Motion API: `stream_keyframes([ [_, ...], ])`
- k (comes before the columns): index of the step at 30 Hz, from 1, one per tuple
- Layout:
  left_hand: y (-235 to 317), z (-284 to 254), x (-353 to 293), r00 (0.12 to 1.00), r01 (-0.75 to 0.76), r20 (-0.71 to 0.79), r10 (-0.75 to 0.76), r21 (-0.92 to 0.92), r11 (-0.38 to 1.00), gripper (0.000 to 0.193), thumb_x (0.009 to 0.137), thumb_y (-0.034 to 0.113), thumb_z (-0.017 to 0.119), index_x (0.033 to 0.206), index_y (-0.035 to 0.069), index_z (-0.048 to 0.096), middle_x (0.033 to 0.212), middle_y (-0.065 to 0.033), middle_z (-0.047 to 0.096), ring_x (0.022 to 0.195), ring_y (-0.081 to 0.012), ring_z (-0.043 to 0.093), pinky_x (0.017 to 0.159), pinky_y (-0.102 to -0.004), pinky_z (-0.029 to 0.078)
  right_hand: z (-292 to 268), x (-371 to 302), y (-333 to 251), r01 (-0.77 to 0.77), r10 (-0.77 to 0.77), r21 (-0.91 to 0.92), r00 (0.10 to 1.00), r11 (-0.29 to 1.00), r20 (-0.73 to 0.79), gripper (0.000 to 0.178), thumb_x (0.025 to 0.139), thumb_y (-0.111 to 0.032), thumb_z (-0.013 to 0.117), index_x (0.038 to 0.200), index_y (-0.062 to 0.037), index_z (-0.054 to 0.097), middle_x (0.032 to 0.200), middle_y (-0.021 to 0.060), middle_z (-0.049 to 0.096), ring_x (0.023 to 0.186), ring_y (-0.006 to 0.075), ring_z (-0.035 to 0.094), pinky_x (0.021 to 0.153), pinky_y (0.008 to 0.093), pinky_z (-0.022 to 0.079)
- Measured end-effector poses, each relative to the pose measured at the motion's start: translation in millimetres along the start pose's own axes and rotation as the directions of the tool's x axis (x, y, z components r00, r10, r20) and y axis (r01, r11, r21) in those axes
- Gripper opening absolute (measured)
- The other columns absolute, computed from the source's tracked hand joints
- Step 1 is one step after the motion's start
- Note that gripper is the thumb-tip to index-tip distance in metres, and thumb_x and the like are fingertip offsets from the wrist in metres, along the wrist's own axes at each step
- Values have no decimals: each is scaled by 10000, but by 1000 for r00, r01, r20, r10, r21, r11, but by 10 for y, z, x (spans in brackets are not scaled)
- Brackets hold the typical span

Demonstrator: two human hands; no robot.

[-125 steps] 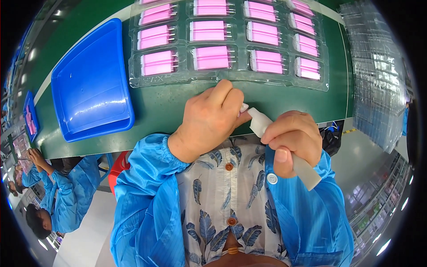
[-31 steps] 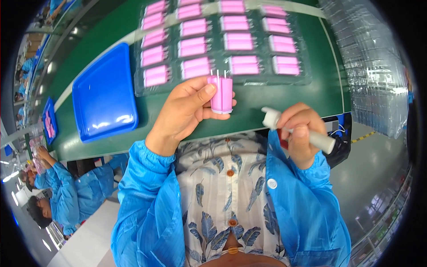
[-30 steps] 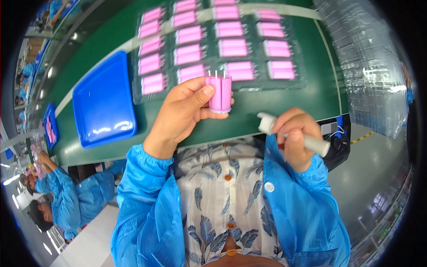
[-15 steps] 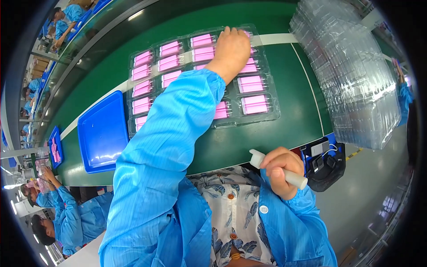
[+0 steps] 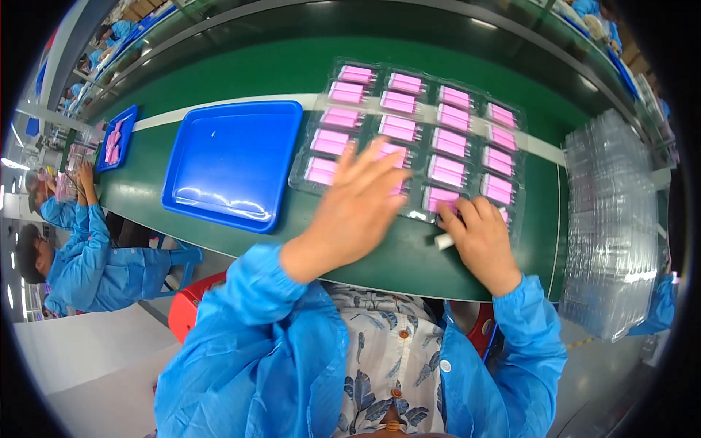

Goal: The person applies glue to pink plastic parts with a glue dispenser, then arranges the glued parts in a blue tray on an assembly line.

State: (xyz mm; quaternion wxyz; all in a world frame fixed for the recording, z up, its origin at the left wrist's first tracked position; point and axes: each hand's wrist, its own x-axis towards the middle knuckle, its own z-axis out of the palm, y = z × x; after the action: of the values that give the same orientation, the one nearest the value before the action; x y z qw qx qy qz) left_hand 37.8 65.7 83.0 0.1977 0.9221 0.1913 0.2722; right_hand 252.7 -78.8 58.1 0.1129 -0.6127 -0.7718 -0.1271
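Observation:
A clear plastic blister tray point(image 5: 301, 162) holds rows of pink rectangular blocks point(image 5: 449, 141) with thin metal prongs at one end. Above its near-left part, my left hand point(image 5: 349, 208) is open, fingers spread and slightly blurred, over some blocks; whether it touches them I cannot tell. At the tray's near-right edge is my right hand point(image 5: 483, 237), closed around a white tube point(image 5: 444, 241), only one end of which shows. Its fingertips reach the near-row block point(image 5: 439, 198) and partly cover the tray's corner.
A large blue tray point(image 5: 179, 175) lies left of the blister tray on the green table point(image 5: 146, 191). Farther left, a small blue tray point(image 5: 125, 117) holds pink pieces, near a co-worker point(image 5: 109, 255) in blue. Clear plastic trays point(image 5: 610, 226) are stacked high at the right.
My left hand has drawn back from the blister tray's far-right part to its near-left side, fingers now spread. My right hand has moved forward to the tray's near edge with the tube. The view has shifted.

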Motion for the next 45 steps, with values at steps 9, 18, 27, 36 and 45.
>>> stream_keyframes([
  [9,-449,-356,-1230,918,393,-202,-341,346,852,393,941,278,630,1233,15,622,1376,-182,572,1376,-410,437,1169,-564,236,803,957,1959,-120,92,-161,981,980,-170,276,788,-63,635,1047,-133,701,915,81,627,909,292,627,755,421,537],
  [18,-376,-133,-1214,927,350,-86,-366,552,757,762,798,584,685,1291,11,589,1405,-216,546,1330,-409,475,1160,-536,271,64,1086,2621,-182,190,-364,982,913,-15,290,812,-87,669,1101,-109,683,993,113,681,898,328,683,784,433,562],
  [27,-1659,-601,-1340,894,408,-153,-421,665,625,585,942,474,609,1326,34,577,1430,-205,531,1365,-396,446,1185,-529,231,-1740,-1300,3059,-619,842,-602,508,504,183,494,934,-486,614,929,-2,716,945,257,703,884,419,677,770,508,532],
  [36,-371,-151,456,991,99,-58,-123,-303,948,318,1010,236,544,1204,22,677,1301,-168,644,1240,-300,591,1076,-390,421,-1800,-1376,2627,-868,888,-195,429,456,165,507,908,-477,659,994,21,687,844,200,693,732,333,687,670,439,526],
  [45,1855,2037,2392,882,403,458,114,-857,320,236,999,186,584,1088,-25,643,1025,-133,668,914,-249,668,829,-371,562,-1971,-1125,2602,-917,867,142,398,372,299,429,902,-432,670,960,-8,689,777,107,682,585,166,661,505,324,508],
])
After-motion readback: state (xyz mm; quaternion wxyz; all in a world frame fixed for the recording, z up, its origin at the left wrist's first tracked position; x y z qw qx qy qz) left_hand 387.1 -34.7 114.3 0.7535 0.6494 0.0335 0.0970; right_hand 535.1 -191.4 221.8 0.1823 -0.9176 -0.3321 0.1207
